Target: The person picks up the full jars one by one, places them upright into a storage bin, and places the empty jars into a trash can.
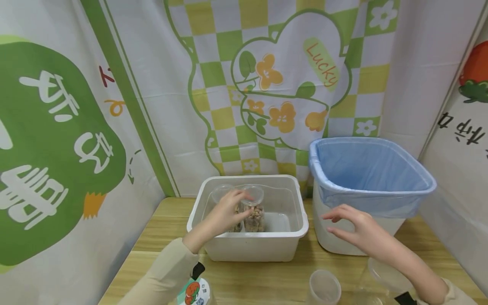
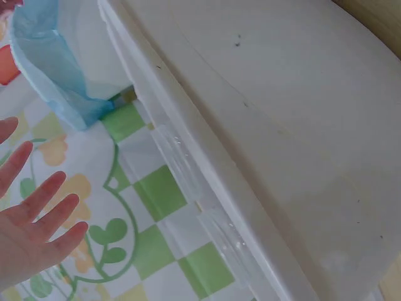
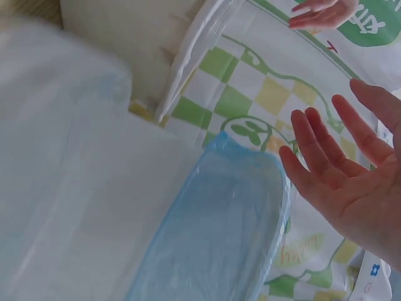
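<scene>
In the head view my left hand [image 1: 228, 209] hovers over the near side of a white plastic tub [image 1: 251, 248], fingers spread and holding nothing. Two clear lidded jars stand inside the tub; the right jar [image 1: 254, 219] contains brownish, nut-like pieces. Part of the left jar [image 1: 222, 192] is hidden behind that hand. My right hand [image 1: 354, 224] is in the air in front of a white bin [image 1: 328, 228] lined with a blue bag [image 1: 366, 169]. Its fingers are loosely bent and empty. Both wrist views show spread fingers.
At the table's [image 1: 152, 254] near edge are a translucent cup [image 1: 324, 288], a larger clear container [image 1: 375, 284] partly behind my right forearm, and a tomato-printed round container [image 1: 196, 292] beside my left sleeve. A patterned curtain [image 1: 282, 84] hangs behind the tub and bin.
</scene>
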`<state>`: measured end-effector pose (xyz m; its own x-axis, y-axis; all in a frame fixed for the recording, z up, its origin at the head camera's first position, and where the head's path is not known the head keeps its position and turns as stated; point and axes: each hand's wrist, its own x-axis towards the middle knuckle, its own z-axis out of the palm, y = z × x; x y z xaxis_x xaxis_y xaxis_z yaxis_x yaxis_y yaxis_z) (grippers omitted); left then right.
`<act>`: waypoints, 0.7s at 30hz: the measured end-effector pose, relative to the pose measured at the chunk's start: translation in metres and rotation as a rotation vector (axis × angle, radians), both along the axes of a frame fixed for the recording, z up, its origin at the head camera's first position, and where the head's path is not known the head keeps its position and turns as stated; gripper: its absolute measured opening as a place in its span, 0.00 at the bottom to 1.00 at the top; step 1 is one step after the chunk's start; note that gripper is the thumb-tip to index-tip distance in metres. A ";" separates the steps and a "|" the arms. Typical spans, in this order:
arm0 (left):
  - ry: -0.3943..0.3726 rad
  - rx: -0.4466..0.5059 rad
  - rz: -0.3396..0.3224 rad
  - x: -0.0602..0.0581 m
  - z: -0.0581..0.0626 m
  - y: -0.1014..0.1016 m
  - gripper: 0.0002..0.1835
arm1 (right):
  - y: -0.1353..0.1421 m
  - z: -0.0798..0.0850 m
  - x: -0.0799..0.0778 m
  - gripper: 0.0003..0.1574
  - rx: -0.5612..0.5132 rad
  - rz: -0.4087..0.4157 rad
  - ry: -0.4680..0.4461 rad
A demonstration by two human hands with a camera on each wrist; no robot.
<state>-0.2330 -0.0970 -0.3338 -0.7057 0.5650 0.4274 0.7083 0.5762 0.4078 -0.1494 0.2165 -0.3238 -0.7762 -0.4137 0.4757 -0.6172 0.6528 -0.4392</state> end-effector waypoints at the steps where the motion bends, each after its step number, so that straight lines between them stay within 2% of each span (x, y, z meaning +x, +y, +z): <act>1: 0.016 0.003 -0.006 0.004 0.000 -0.001 0.13 | 0.004 0.002 0.001 0.17 0.000 -0.002 0.027; 5: 0.083 0.021 -0.037 0.020 -0.001 -0.008 0.14 | 0.018 0.008 0.003 0.22 0.009 -0.031 0.138; 10: 0.176 0.046 -0.061 0.036 -0.007 -0.017 0.14 | 0.037 0.016 0.004 0.25 -0.003 -0.067 0.228; 14: 0.203 0.079 -0.071 0.049 -0.013 -0.028 0.14 | 0.051 0.021 0.003 0.27 0.013 -0.116 0.303; 21: 0.257 0.097 -0.071 0.070 -0.024 -0.048 0.16 | 0.077 0.024 0.000 0.23 0.008 -0.201 0.363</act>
